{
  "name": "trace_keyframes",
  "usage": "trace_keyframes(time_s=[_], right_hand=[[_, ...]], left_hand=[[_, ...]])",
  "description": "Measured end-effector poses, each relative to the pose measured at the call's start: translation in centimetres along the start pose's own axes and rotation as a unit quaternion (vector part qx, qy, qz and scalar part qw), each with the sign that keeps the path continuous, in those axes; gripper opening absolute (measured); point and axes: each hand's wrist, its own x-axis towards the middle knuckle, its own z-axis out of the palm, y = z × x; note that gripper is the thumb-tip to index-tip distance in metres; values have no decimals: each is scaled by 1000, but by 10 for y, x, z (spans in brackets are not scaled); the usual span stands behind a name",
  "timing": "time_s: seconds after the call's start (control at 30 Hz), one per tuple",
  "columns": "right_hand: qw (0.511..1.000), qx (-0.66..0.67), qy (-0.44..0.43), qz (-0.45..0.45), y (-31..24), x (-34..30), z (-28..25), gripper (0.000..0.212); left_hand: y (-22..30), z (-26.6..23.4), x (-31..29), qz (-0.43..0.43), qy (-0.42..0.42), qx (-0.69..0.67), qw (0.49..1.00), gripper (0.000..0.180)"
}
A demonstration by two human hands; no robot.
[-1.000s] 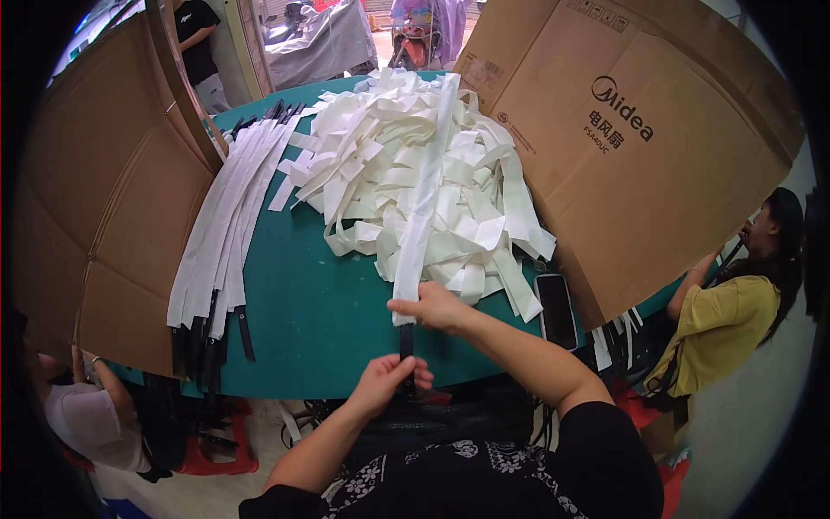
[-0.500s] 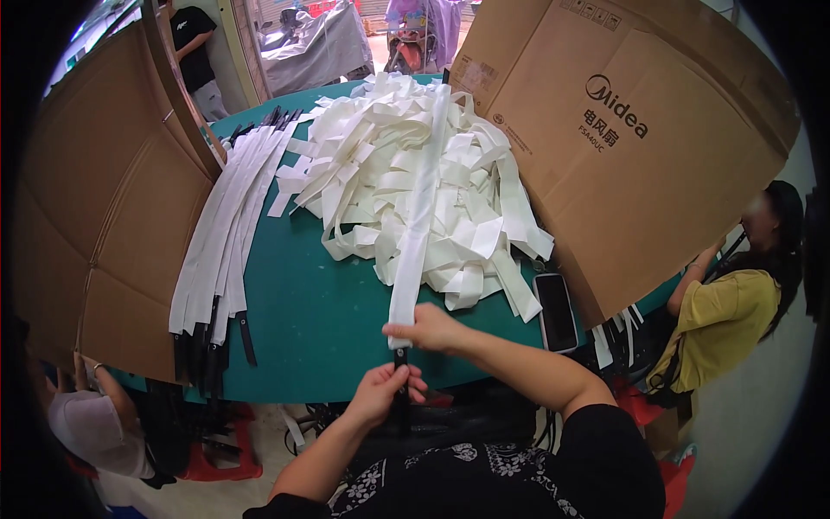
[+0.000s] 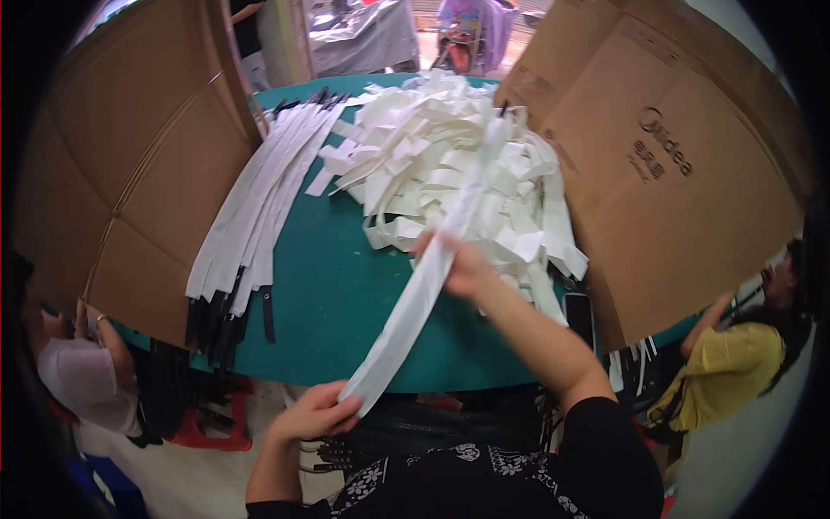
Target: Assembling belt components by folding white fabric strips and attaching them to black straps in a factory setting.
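A long white fabric sleeve (image 3: 402,316) slants across in front of me, with a dark strap tip showing at its far end. My left hand (image 3: 316,412) pinches the near end of this sleeve, just off the table's front edge. Farther up, my right hand (image 3: 467,266) is closed around the sleeve at about its middle; motion blurs it. Behind the right hand lies a big loose heap of white fabric strips (image 3: 432,173). To the left lies a row of white-sleeved black straps (image 3: 268,186), their dark ends sticking out at both sides.
The green table (image 3: 320,303) curves around in front of me. Cardboard sheets stand at the left (image 3: 130,156) and right (image 3: 657,233). A phone (image 3: 578,318) lies by the right cardboard. One person sits at far left, another in a yellow top (image 3: 722,372) at right.
My left hand has moved left and toward me, now on the sleeve's near end instead of the black strap end. My right hand has slid farther up the sleeve. The view has shifted.
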Motion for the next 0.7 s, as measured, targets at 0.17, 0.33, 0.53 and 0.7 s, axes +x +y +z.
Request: trace_keyframes(time_s=[0.17,0.33,0.53,0.7], right_hand=[[931,-40,320,-171,-144,113,-69,24],[931,-196,155,-267,-263,261,-58,18],[886,-336,218,-233,-214,350,141,59],[853,-501,103,-101,-154,351,116,50]], left_hand=[[-17,-82,-86,1,232,124,965,11],[-13,-131,-78,81,447,40,890,16],[17,-233,-19,188,560,47,805,22],[0,-323,24,134,570,23,810,25]])
